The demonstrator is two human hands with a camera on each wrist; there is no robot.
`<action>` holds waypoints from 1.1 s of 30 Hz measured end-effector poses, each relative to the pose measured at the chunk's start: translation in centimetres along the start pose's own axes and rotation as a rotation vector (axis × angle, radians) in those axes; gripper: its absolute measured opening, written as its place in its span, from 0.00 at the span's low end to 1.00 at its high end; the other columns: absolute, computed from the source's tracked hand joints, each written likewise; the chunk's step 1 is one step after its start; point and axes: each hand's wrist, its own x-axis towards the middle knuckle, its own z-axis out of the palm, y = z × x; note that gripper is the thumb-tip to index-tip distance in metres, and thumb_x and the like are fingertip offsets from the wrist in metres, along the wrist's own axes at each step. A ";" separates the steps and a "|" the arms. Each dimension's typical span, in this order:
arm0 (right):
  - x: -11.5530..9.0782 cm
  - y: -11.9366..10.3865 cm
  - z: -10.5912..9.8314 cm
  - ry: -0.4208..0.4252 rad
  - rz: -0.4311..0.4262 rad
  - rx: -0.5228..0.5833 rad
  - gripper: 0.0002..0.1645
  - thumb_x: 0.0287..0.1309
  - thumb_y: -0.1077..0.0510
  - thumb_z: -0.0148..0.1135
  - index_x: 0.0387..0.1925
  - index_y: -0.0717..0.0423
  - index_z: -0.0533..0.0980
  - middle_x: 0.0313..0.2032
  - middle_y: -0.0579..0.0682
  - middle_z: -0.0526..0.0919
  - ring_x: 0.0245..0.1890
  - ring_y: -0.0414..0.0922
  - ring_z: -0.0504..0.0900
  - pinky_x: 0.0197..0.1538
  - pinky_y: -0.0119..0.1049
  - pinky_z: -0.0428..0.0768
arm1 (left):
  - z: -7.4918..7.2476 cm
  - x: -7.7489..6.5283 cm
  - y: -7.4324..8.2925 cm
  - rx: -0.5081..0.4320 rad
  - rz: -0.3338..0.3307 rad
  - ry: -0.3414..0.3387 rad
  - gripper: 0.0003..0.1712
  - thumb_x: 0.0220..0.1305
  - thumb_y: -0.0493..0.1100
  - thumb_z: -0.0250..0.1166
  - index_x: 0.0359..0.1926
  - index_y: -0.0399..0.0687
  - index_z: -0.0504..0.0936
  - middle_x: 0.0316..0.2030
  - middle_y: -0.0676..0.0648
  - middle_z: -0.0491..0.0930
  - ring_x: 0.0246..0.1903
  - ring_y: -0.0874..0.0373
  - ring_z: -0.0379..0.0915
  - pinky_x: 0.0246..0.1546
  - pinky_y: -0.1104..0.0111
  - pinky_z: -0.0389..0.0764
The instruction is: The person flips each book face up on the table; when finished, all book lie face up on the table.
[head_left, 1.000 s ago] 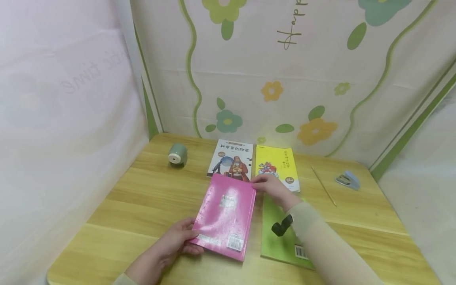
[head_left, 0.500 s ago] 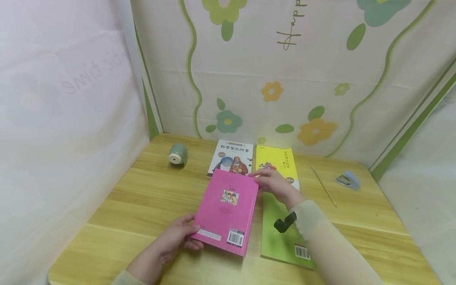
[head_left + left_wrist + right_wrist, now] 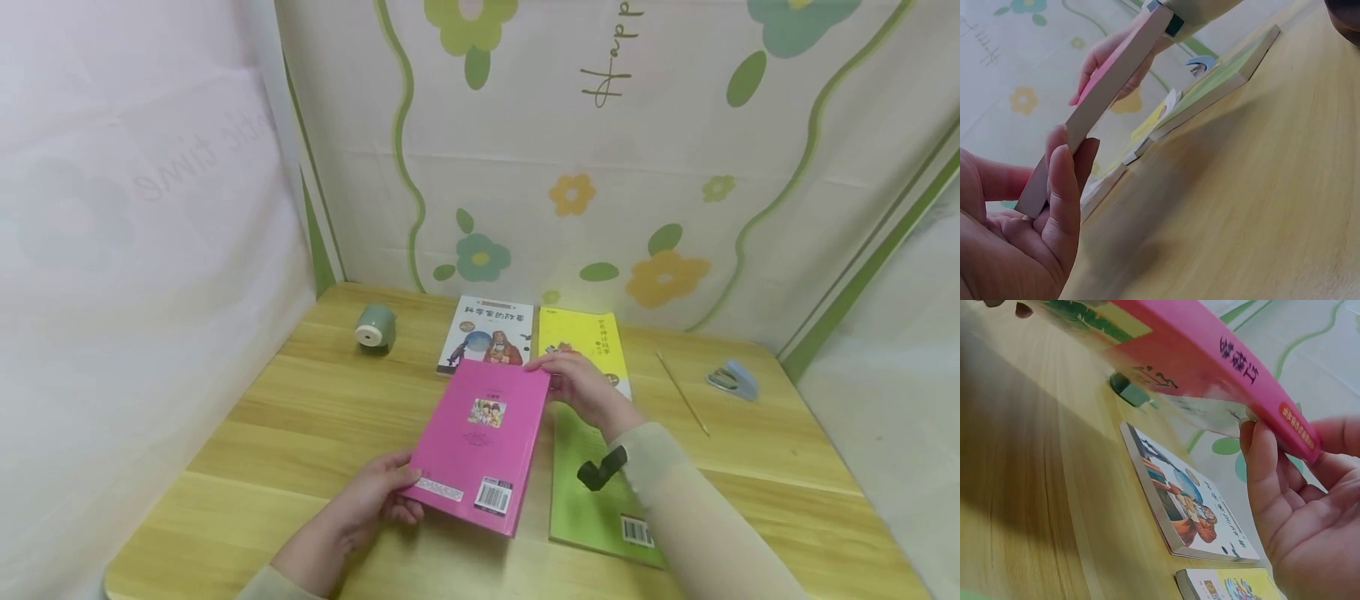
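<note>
A pink book [image 3: 480, 450] is held up off the table, its back cover with a barcode and small picture facing the head camera. My left hand [image 3: 375, 496] pinches its lower left corner, thumb on the cover and fingers beneath. At the upper right corner my right hand [image 3: 581, 387] grips it by the spine edge. The right wrist view shows the pink spine [image 3: 1229, 359] between thumb and fingers. In the left wrist view the page edges [image 3: 1094, 103] run up between the left thumb and fingers. A green book [image 3: 592, 492] lies flat under the right forearm.
Behind the pink book lie a white book [image 3: 491, 329] and a yellow book [image 3: 600, 333]. A green pencil sharpener [image 3: 377, 327] stands at the back left. On the right are a pencil [image 3: 682, 392] and a light blue stapler-like item [image 3: 733, 380]. A printed curtain [image 3: 510, 167] hangs behind the table.
The pink book has tilted and shifted slightly up and to the right, and the glare on its cover is gone. Both hands keep their hold on it.
</note>
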 end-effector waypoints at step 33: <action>-0.9 -0.9 0.5 -0.129 -0.148 -0.043 0.22 0.68 0.69 0.52 0.61 0.74 0.66 0.53 0.59 0.77 0.49 0.53 0.80 0.57 0.51 0.77 | -0.6 0.4 -1.3 -0.169 0.000 -0.132 0.21 0.71 0.39 0.52 0.60 0.29 0.73 0.33 0.48 0.85 0.17 0.64 0.66 0.23 0.72 0.78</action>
